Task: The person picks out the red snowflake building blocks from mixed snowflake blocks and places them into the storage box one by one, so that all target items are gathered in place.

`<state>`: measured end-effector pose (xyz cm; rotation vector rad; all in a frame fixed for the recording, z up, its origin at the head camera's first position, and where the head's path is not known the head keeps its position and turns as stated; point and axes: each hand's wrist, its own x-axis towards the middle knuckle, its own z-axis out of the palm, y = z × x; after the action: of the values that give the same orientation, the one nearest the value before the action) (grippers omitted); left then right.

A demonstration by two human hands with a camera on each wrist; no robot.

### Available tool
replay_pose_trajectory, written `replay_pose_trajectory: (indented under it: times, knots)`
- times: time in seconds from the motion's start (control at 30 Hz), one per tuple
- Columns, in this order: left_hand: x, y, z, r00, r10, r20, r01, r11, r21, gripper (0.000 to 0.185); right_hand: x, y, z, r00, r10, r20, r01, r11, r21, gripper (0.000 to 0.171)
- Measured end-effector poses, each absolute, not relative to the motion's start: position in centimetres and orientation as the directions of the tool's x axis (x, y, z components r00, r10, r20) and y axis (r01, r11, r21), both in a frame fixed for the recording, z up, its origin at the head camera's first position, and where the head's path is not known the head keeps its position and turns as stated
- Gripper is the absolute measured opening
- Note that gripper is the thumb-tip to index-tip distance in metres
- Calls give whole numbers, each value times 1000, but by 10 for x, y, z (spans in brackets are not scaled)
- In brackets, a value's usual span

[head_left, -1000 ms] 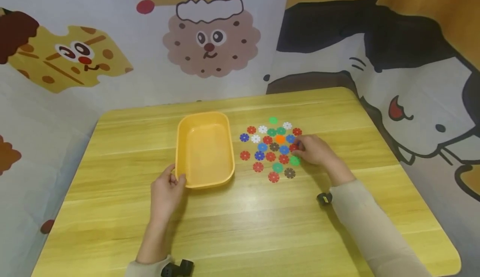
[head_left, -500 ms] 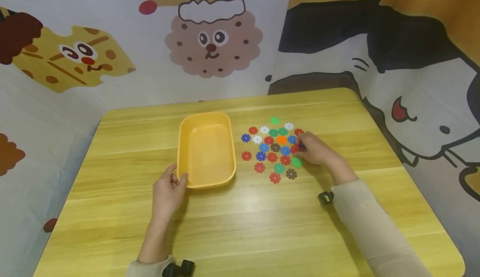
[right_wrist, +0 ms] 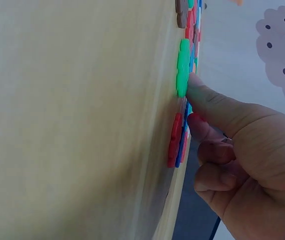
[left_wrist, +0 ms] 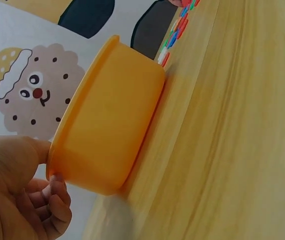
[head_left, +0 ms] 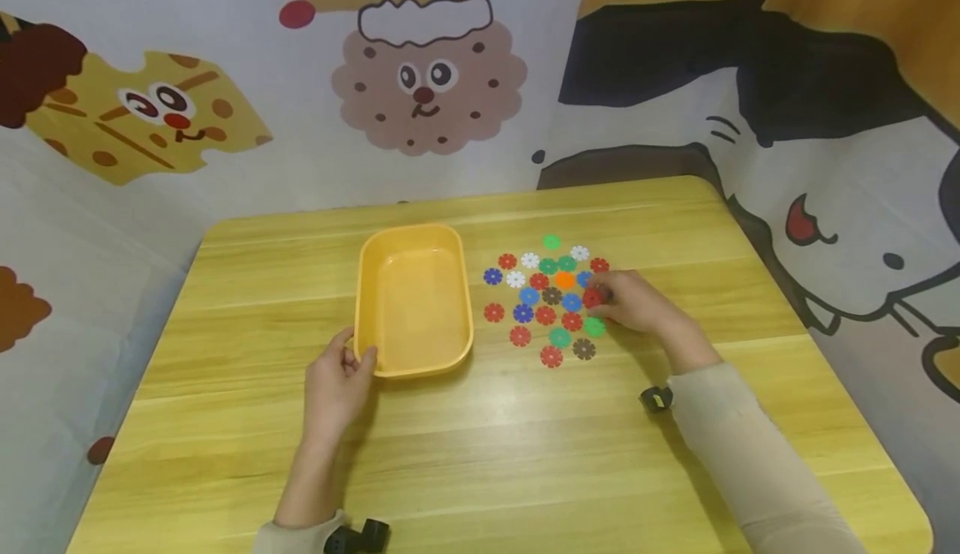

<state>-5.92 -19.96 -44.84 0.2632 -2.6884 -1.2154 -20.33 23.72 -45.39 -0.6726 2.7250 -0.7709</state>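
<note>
Your right hand (head_left: pixel 633 302) has barely budged this past second, fingertips still pinching the red disc (head_left: pixel 592 297) at the cluster's right edge on the table (head_left: pixel 480 454), not lifted, while your left hand (head_left: pixel 335 385) keeps gripping the yellow tub's (head_left: pixel 414 297) near corner.

tub (head_left: pixel 414 300): 1 | flower discs (head_left: pixel 546 315): about 22 | hands: 2 | table (head_left: pixel 480 454): 1

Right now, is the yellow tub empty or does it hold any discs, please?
Empty: the tub shows a bare floor, and the discs all lie on the table beside it.
</note>
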Motion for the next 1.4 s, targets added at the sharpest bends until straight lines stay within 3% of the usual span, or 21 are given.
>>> replay_pose_trajectory:
  times: [0.43,0.97,1.4]
  knots:
    - [-60,-195,-449,-958,-259,120,-72,627,775,41,-203,218,-443,-886,-461,40,-407,737,-540,33]
    - [-49,-190,-451,-959,-261,114,-72,607,792,42,-203,152,-426,-871,-468,148,-455,658,-601,48]
    - [-44,-188,-451,-961,-253,112,-65,601,797,42,-209,94,-427,-805,-533,261,-551,506,-664,44]
